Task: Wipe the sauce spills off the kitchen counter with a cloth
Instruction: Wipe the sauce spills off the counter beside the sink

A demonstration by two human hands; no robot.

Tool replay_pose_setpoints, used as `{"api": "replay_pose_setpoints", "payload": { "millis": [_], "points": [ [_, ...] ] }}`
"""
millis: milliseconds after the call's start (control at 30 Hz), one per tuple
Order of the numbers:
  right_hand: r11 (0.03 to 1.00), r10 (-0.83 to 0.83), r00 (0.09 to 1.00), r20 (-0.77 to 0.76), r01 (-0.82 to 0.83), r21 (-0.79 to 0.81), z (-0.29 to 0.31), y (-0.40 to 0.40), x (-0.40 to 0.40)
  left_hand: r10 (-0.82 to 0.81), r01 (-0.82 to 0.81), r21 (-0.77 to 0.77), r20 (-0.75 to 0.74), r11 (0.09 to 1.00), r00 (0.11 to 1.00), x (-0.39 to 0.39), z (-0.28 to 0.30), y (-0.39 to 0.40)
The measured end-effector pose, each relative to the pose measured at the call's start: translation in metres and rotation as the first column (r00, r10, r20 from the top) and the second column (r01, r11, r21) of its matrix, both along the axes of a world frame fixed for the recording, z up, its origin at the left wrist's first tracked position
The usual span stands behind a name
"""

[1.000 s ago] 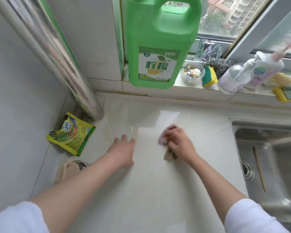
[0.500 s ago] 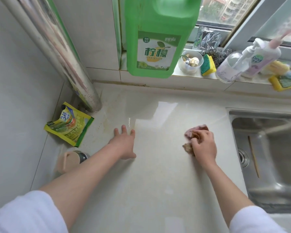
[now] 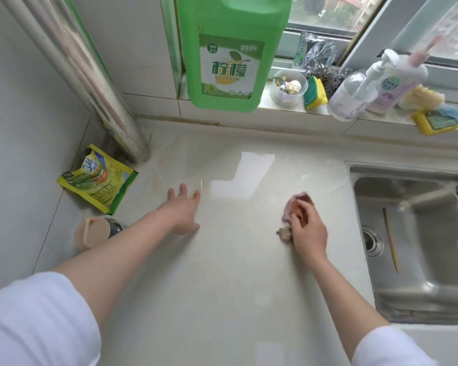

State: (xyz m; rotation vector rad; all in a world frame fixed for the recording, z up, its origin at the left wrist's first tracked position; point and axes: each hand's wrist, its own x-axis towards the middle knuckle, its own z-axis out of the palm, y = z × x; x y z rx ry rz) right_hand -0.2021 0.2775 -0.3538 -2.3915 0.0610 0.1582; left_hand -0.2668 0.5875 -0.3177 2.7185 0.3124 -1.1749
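Cloth point(image 3: 288, 225), pinkish and bunched, sits on the counter point(image 3: 222, 286) under the right hand's point(image 3: 306, 228) curled fingers, near the sink point(image 3: 421, 247). Left hand point(image 3: 183, 213) lies flat, fingers spread, beside faint, possibly sauce, yellowish stains point(image 3: 159, 180); a yellow packet point(image 3: 97, 178) and steel pipe point(image 3: 103, 96) crowd the corner.

White short sleeves point(image 3: 37, 313), bare forearms, bare hands point(image 3: 306, 231).

Green detergent jug point(image 3: 233, 51) on the windowsill point(image 3: 283, 112); steel sink point(image 3: 418, 260) right.
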Motion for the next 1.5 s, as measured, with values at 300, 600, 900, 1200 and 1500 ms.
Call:
{"api": "replay_pose_setpoints", "payload": {
  "millis": [300,600,900,1200,1500],
  "points": [
    [0.542,0.832,0.548,0.089,-0.837,0.077,-0.012,0.044,-0.11,0.077,-0.082,0.027,0.153,0.996,0.985,-0.028,-0.002,-0.021],
    [0.998,-0.052,0.994,-0.099,0.049,-0.033,0.01,-0.018,-0.06,0.21,-0.206,-0.047,0.105,0.977,0.972,-0.103,-0.008,-0.065],
    [0.676,0.73,0.667,-0.149,-0.737,0.012,0.005,-0.018,-0.11,0.181,-0.177,-0.075,0.044,0.981,0.982,-0.099,-0.008,-0.057],
    [0.866,0.494,0.863,-0.107,-0.499,-0.029,0.007,-0.017,-0.139,0.212,-0.209,-0.056,0.061,0.976,0.975,-0.102,-0.007,-0.062],
    [0.982,-0.168,0.985,-0.049,0.163,-0.093,0.005,-0.126,-0.107,0.213,-0.209,-0.061,0.083,0.976,0.973,-0.1,-0.008,-0.064]
  ]
}}
